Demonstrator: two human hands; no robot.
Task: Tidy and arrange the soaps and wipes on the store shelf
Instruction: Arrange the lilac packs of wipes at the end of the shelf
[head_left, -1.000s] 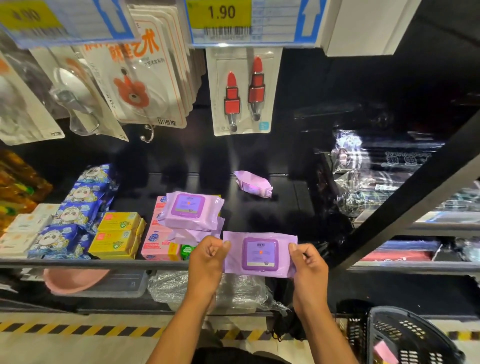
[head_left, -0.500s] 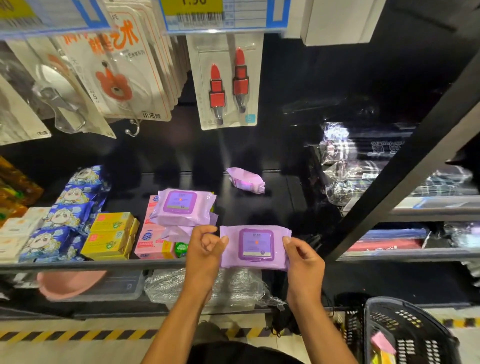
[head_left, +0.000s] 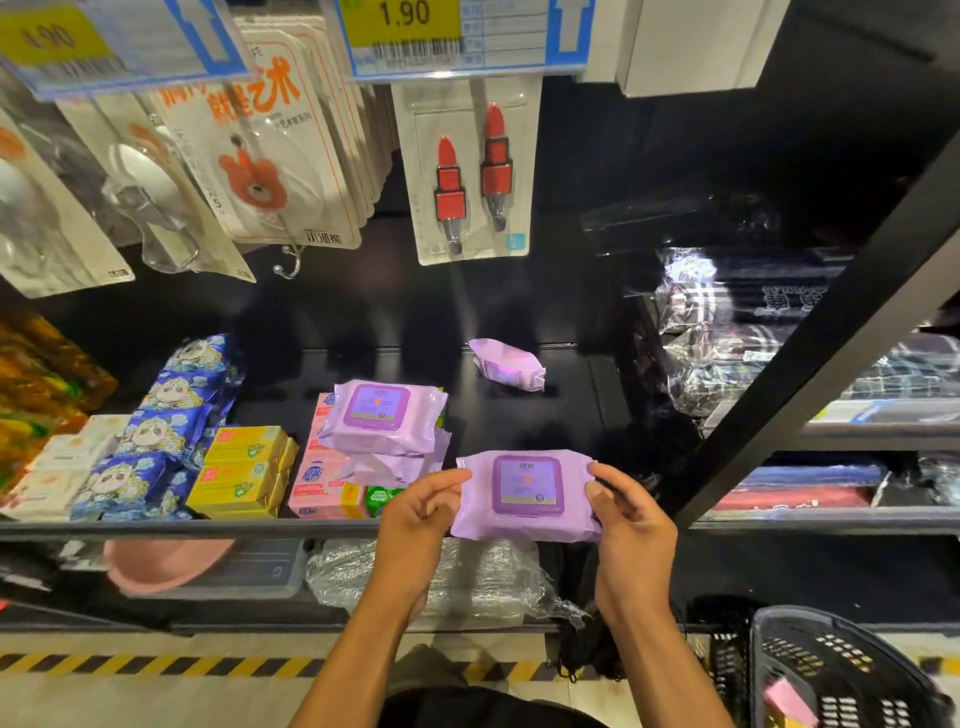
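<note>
The fingers (head_left: 441, 480) of the left hand (head_left: 415, 514) pinch the left edge of a purple wipes pack (head_left: 524, 493), and the right hand (head_left: 628, 519) pinches its right edge with thumb and fingertips, so we find both hands closed on the one pack, label side up and roughly level. Over the last second we see very little change: the pack stays between the same two hands in the lower centre of the frame, over the front lip of the shelf (head_left: 208, 527), and we cannot tell whether its underside touches the shelf. We judge from this that it is being squared up rather than carried, and that setting it down is not yet done. Just to its left sits a stack of purple wipes (head_left: 384, 415), its top pack skewed, lying partly on the pink soap boxes (head_left: 317, 483). Further left are yellow soap boxes (head_left: 239, 467) and blue packs (head_left: 145, 467). One stray purple pack (head_left: 506, 364) lies tilted at the back of the shelf, well apart from the rest, so we reckon it remains to be gathered.
</note>
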